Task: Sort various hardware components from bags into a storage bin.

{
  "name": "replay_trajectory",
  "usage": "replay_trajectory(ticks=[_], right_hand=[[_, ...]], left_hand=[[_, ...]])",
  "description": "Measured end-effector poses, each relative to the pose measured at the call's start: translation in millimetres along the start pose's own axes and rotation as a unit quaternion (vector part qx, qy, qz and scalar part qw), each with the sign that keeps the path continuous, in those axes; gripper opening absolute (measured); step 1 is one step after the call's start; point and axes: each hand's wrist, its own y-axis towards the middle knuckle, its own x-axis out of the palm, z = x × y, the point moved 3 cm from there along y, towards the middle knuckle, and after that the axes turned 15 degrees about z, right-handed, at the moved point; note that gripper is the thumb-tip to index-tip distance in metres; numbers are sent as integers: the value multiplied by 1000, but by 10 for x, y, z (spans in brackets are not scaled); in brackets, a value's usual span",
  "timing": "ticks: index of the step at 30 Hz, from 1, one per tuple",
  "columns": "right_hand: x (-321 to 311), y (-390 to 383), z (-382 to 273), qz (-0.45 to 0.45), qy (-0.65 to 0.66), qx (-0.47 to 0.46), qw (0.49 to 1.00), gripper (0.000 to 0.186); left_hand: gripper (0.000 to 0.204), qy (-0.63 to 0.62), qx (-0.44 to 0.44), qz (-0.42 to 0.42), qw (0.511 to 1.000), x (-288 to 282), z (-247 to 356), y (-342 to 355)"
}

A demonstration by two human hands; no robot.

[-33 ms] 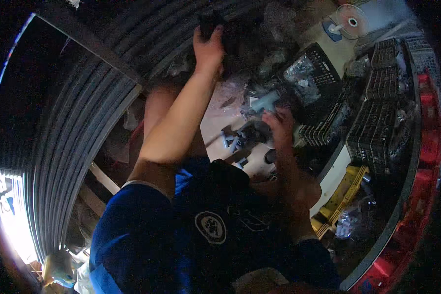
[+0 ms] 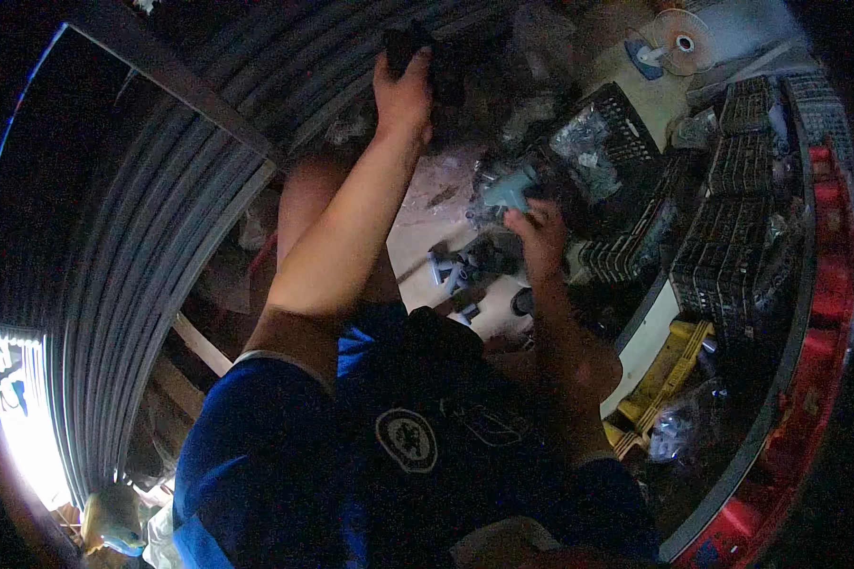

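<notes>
While my left hand (image 2: 405, 104) has thumb and fingers closed on a black bundle (image 2: 405, 45), my right hand (image 2: 541, 237) is at the grey-blue fitting (image 2: 509, 192). Using that fitting as landmark. Right fingers partly curled, tips at its near side; can't tell if they actually pinch it or only touch. Bundle is beyond it and to its left, well apart.

Doing this well, my judgement: thumb and fingertips on opposite sides of the body, not hooked on one edge. Looks smooth and rigid, so light, even pressure ought to do. Clear bags (image 2: 588, 156) in a black crate (image 2: 636, 128) lie beyond and right of the fitting; film could snag a finger, so a straight lift seems safer than a drag. Loose grey fittings (image 2: 454, 273) on the pale floor (image 2: 427, 239) are nearer me, to its left; a low wrist could knock them.

Hard to see: dark, grainy view. Fingers cover part of the fitting's near end, so exact shape is unclear; seems to have a branch. Bundle blends into the dark behind it: can't tell cloth from bag, or how far my fingers wrap. Right palm is in shadow. Round dark thing (image 2: 522, 302), nearer me than the fitting: unidentified. Crate stack (image 2: 721, 247), well right of the fitting, fades toward black in places.
</notes>
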Motion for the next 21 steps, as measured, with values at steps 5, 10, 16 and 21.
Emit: replay_trajectory(ticks=[5,10,16,21], right_hand=[[929,660,70,-87,-161,-204,962,34],[1534,998,536,-216,-216,-172,936,34],[1727,1221,1074,-331,-170,-117,921,52],[1627,1339,1045,-246,-291,-184,906,29]], left_hand=[[42,-41,-127,29,991,-126,65,69],[44,-74,-107,30,991,-179,142,202],[51,-148,-124,22,981,-154,86,340],[55,-141,-193,42,970,-131,17,293]])
